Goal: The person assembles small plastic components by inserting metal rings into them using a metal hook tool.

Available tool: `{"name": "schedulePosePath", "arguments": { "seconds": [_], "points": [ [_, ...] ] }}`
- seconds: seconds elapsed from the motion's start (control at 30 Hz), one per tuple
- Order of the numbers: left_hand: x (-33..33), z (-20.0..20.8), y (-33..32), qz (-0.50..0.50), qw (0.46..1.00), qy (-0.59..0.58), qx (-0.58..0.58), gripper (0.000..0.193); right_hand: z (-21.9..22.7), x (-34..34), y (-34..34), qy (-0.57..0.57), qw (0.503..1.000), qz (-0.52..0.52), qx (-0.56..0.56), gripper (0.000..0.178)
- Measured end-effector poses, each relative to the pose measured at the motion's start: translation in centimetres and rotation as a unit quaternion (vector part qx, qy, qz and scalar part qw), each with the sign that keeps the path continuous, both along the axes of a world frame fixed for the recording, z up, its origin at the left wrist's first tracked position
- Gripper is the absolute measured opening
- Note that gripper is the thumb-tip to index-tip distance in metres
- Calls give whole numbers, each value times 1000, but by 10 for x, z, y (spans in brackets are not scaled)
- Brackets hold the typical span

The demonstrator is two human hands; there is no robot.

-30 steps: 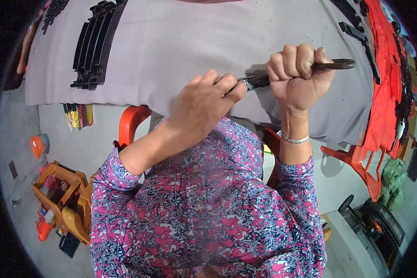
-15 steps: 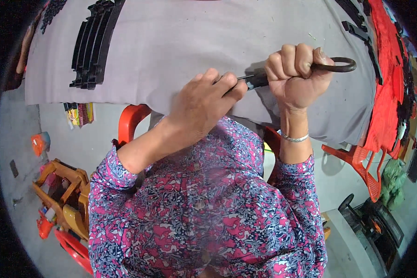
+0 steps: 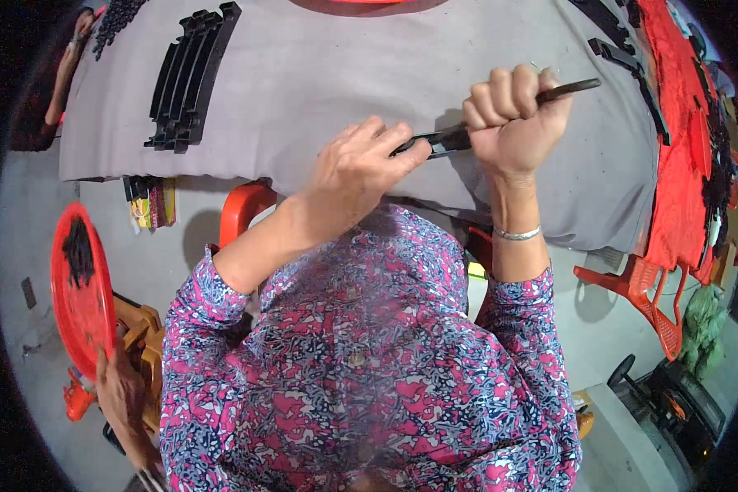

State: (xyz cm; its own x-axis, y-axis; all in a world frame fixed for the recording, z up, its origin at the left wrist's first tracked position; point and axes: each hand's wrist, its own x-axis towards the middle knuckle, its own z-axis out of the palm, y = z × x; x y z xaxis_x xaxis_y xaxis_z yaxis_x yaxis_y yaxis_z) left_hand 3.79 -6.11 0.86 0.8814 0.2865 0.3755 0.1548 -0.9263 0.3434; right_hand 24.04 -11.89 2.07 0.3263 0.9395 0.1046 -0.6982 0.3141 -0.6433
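My right hand [image 3: 517,119] is closed round a dark metal tool with a looped handle [image 3: 578,88]. The loop is turned edge-on and sticks out past my thumb; the fist hides the middle of the tool, so its kind does not show. My left hand [image 3: 361,160] grips a black plastic piece [image 3: 441,143], most of it covered by the fingers. That piece runs across to the tool beside my right fist, and where they meet is hard to make out. Both hands are above the near edge of the grey cloth-covered table [image 3: 303,74].
Long black plastic pieces [image 3: 193,78] lie stacked at the table's left, and more black strips [image 3: 623,57] at its right. A red cloth [image 3: 672,164] hangs at the far right. Another person's hand [image 3: 123,394] holds a red tray [image 3: 98,320] with black pieces at my left.
The tool's loop has turned from showing its opening to edge-on as my right wrist rolled. The red tray, held by another person's hand, has risen into view at the left.
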Motion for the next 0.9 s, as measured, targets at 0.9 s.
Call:
{"name": "schedulePosePath", "arguments": {
  "seconds": [0.9],
  "points": [
    [13,12,72,-197,978,-74,0,18,6,2,-39,101,993,-12,-63,48]
  ]
}}
